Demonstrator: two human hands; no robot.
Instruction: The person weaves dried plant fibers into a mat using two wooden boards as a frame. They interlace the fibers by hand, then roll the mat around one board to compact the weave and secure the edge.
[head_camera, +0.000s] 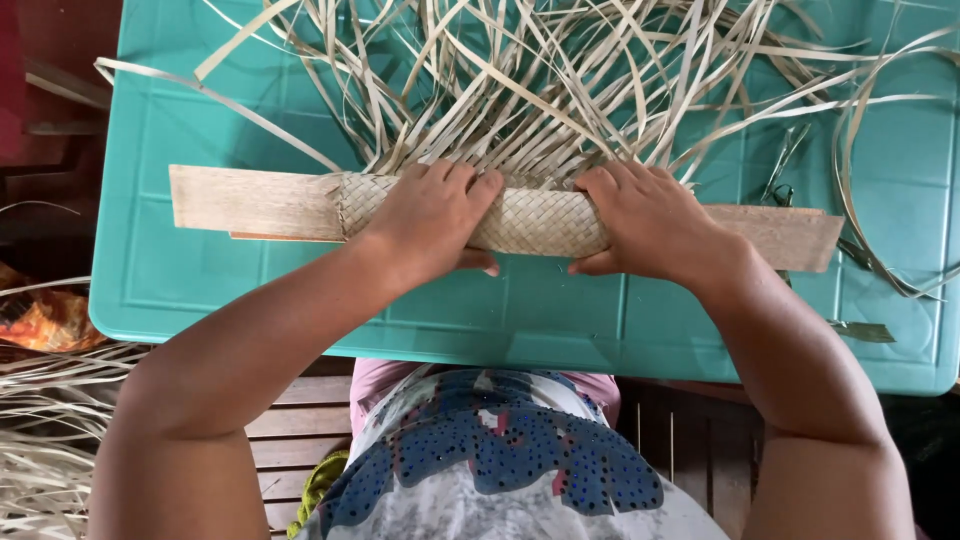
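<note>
Left hand: the left hand (425, 220) lies palm down over the weave (530, 222), fingers curled over its far edge and thumb tucked under the near edge, so it grips the weave.
Right hand: the right hand (650, 222) grips the same weave the same way, fingers over the top, thumb at the near edge.
Weave: one woven band, wrapped round the board (250, 203); it sits under both palms and shows bare between them and just beyond the left hand's outer side.
Board: one flat pale board, lying crosswise under the hands; its bare ends stick out past each hand, the longer end beyond the left hand.
Strips (560, 80): many loose pale strips, too many to count, fan away from the fingertips on the far side of the weave and spread over the table.
Table (300, 300): one teal table under everything; its near edge runs just below the wrists.
Scissors (780, 175): what looks like one pair, partly hidden among the strips, beyond the right hand's outer side.
More strips (40, 440): a heap lies off the table, beside the left elbow.
</note>
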